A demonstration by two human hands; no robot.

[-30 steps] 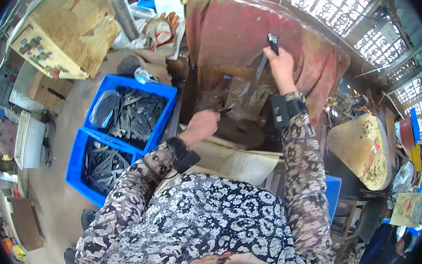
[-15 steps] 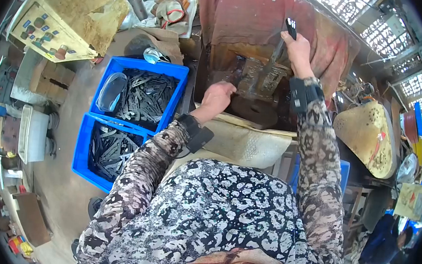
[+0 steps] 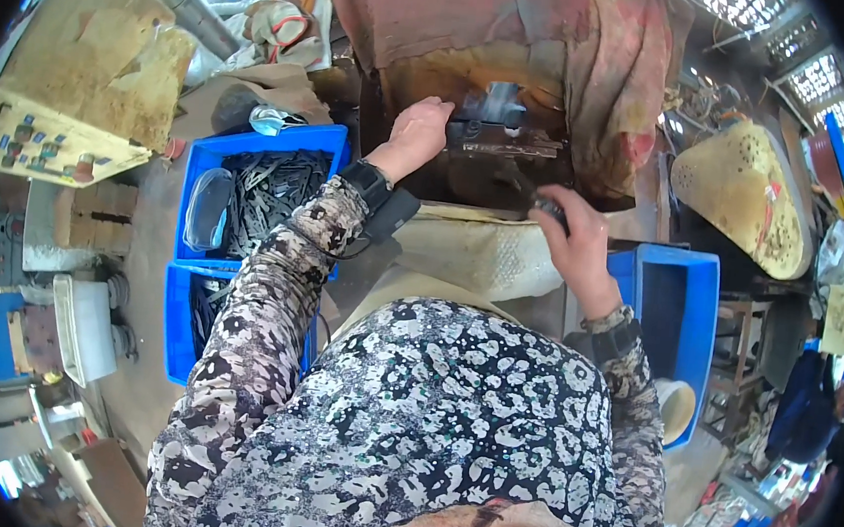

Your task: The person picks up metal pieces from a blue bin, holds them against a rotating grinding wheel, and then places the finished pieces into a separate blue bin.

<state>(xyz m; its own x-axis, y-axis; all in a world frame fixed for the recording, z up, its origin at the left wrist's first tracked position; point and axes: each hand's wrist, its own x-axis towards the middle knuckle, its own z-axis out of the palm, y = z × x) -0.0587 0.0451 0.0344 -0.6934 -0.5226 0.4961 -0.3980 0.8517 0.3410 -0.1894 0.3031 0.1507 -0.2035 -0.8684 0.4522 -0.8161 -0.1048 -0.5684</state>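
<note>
Metal piece (image 3: 498, 135) on the press bed now sits under the left hand (image 3: 415, 134), while the right hand (image 3: 572, 245), down from the raised lever, grips a small dark object (image 3: 549, 208).

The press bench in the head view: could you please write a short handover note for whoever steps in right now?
Left hand: resting on the dark metal piece on the press bed, under the stained cloth.
Right hand: gripping a small dark handle at the front edge of the bench.
Stock: two blue crates of dark metal strips on the left; another blue crate on the right.
Done: one piece is seated.
Left: many strips remain in the crates.
</note>
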